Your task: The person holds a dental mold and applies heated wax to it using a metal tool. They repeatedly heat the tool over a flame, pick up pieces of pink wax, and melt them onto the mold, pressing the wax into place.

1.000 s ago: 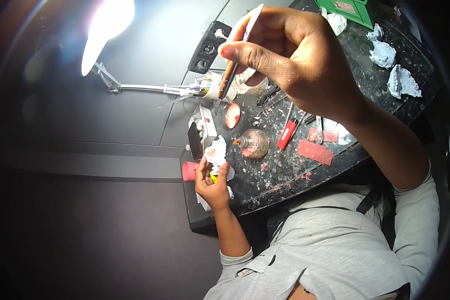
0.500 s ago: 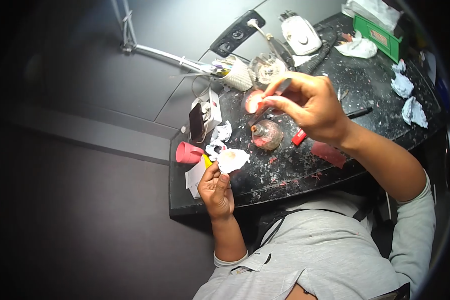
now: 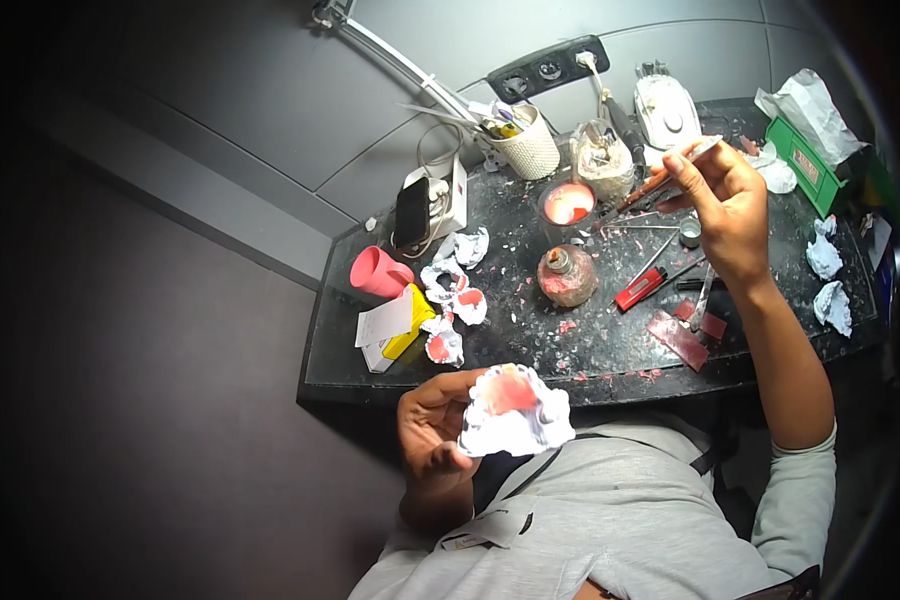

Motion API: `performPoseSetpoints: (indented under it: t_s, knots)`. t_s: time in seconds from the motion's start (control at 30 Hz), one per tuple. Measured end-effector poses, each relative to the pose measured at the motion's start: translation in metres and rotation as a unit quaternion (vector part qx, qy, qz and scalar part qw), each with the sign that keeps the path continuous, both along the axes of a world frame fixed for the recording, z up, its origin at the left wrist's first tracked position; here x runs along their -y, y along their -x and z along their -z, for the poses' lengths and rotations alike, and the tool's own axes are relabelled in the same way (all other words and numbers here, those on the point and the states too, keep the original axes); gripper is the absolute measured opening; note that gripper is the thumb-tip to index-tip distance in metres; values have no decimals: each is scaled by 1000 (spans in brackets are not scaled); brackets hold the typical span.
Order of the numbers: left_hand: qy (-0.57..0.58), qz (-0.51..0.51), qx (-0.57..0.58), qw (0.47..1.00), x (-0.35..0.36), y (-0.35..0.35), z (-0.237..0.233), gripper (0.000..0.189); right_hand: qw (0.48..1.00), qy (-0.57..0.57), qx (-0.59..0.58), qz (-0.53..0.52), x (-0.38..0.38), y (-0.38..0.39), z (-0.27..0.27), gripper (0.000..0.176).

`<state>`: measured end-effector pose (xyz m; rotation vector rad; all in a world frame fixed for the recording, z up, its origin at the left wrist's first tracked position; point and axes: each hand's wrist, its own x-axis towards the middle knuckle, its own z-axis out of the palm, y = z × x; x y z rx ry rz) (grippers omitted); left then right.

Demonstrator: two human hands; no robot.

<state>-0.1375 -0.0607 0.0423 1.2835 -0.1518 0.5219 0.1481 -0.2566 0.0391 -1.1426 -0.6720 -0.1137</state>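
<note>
I judged the step to be wax work on the dental cast. The left hand gripped it, fingers curled round its left side, at lower centre of the frame, off the bench and close to the chest. The right hand pinched a slim wax tool between thumb and fingertips at upper right, its tip near the wax dish. The next move called for carrying the tool to the cast, clear of the burner and the bench edge. Open room lay between that edge and the chest.
</note>
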Motion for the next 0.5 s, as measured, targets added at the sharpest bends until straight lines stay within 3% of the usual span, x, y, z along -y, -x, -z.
performPoseSetpoints:
  t_s: [0.17, 0.23, 0.4, 0.5]
  knots:
    - [24, 5, -27, 999, 7, 5, -5, 92, 1000, 7, 3, -9, -2, 0, 2, 12]
    - [-44, 10, 2, 999, 10, 1, -9, 90, 1000, 7, 5, -12, -2, 0, 3, 12]
    - [-34, -78, -52, 995, 20, -2, -9, 86, 1000, 7, 8, -4, -1, -1, 2, 13]
    - [-36, -69, -53, 996, 21, -4, -11, 83, 1000, 11, 11, -2, 0, 0, 1, 13]
